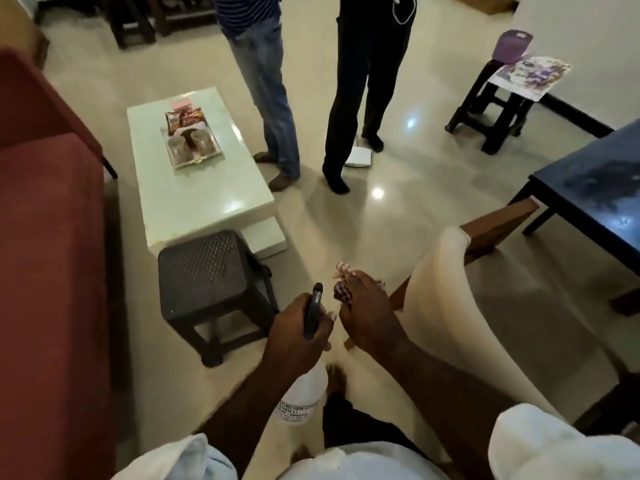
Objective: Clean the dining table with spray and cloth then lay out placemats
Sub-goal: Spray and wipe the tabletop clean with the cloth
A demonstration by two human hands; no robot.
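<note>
Two hands carry the cleaning kit, well short of the work. The left hand [298, 329] is wrapped round the neck of a white plastic spray bottle with a black trigger head [305, 393]. The right hand [367, 317] clutches a bunched checked cloth [341, 291], whose loose ends poke out on the far side of the fist. Both are held close together, just left of a cream-covered wooden chair [450, 299], apparently ready for use.

The bottle's long axis runs near to far, with its labelled base toward the wearer and its black head at the far end, nozzle aimed away over the pale floor.

The dark glossy dining table [602, 188] stands well apart on the right. Far right, patterned placemats [530, 72] wait on a dark wooden stool [491, 109], likely parked there until wiping is done.
</note>
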